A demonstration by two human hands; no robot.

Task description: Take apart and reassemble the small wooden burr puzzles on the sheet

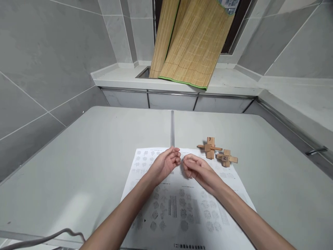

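Above a large printed sheet (179,215), my left hand (166,165) is turned palm up with its fingers loosely curled and apart, and nothing shows in it. Just to its right, my right hand (197,168) has its fingers curled together; whatever they may hold is hidden. The two hands do not touch. Beyond my right hand, at the sheet's upper right edge, lies a wooden interlocking puzzle (210,148) with a dark mark on its top. A second wooden puzzle (227,158), marked like a 2, lies beside it to the right.
A pale table (104,146) with a metal seam (172,128) down its middle lies under the sheet. A bamboo mat (192,45) hangs over a white ledge (117,78) at the back. A grey cable (52,236) crosses the near left corner.
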